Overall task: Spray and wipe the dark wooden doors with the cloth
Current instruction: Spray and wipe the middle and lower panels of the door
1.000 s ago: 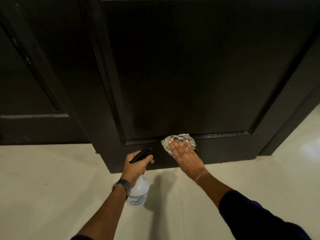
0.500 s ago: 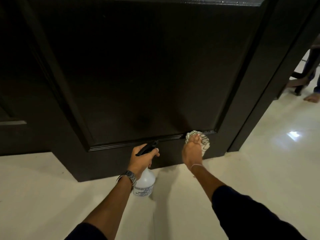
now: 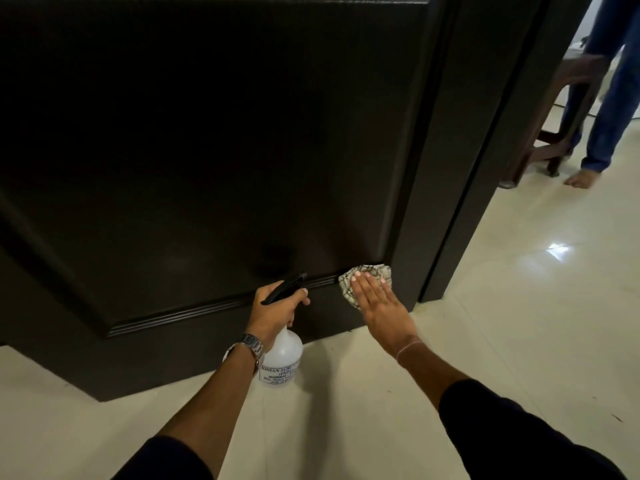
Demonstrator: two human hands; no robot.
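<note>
Viewing from the head camera, looking down at the foot of a door [image 3: 214, 140]; dark wood, recessed panel, moulded ledge along the panel's lower edge; it fills most of the view.

Right hand [image 3: 375, 301]: flat, fingers straight and together, pressing a cloth [image 3: 377, 271] against the door at the panel's lower right corner, on the moulding; thin bracelet at the wrist; dark sleeve on the forearm.

Cloth: pale with a dark check pattern, crumpled, showing above and to the left of the fingers; the rest hidden under the palm.

Left hand [image 3: 273, 311]: fingers curled round the neck of a spray bottle [image 3: 282, 358], thumb by the black trigger head; metal watch [image 3: 251, 346] on the wrist.

Bottle: translucent white, printed label, upright, held just beside the door's bottom rail and left of the cloth; whether its base touches the floor [image 3: 485, 323] cannot be told.

Floor: pale glossy tiles, a bright light reflection at right.

Door frame [image 3: 485, 168]: dark, just right of the door.

Beyond the frame, upper right: a second person [image 3: 609, 109] in blue trousers, barefoot, standing beside a dark wooden stool [image 3: 550, 133].
</note>
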